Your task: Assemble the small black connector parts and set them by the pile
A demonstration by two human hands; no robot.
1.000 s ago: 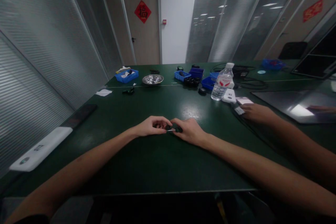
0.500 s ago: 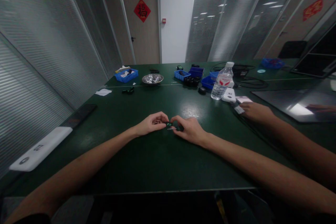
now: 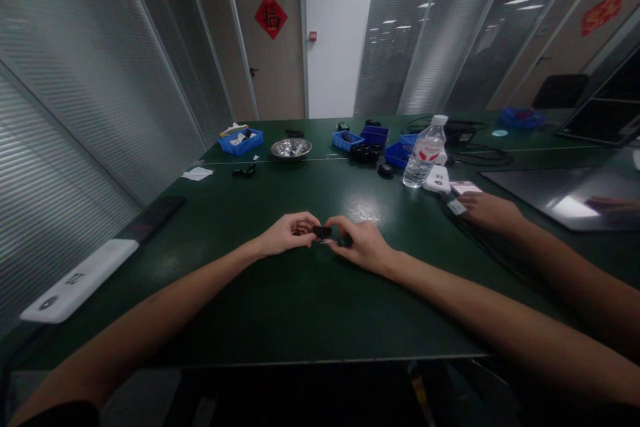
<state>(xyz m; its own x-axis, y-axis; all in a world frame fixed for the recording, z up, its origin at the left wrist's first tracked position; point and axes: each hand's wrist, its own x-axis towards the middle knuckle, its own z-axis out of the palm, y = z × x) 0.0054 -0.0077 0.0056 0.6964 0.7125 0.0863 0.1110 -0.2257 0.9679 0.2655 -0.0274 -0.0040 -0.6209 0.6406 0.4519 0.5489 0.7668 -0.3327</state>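
Observation:
Over the middle of the dark green table point(image 3: 250, 307), my left hand point(image 3: 289, 234) pinches one side of a small dark rectangular piece point(image 3: 323, 231). The thumb and fingers of my right hand point(image 3: 363, 244) close on the piece's other side. Its exact kind is too small to make out. A thin pale edge shows just below it, between the fingertips. My right hand's curled fingers and palm are partly hidden.
Farther back stand a metal bowl point(image 3: 291, 149), a blue basket point(image 3: 242, 141) and a water bottle point(image 3: 425, 152). Another person's hand point(image 3: 493, 211) rests at the right near a phone and cable. A white device point(image 3: 80, 280) lies at the left.
The small piece has turned between my fingers: a green, marked face showed before, a plain dark face shows now. Both hands stay in nearly the same place.

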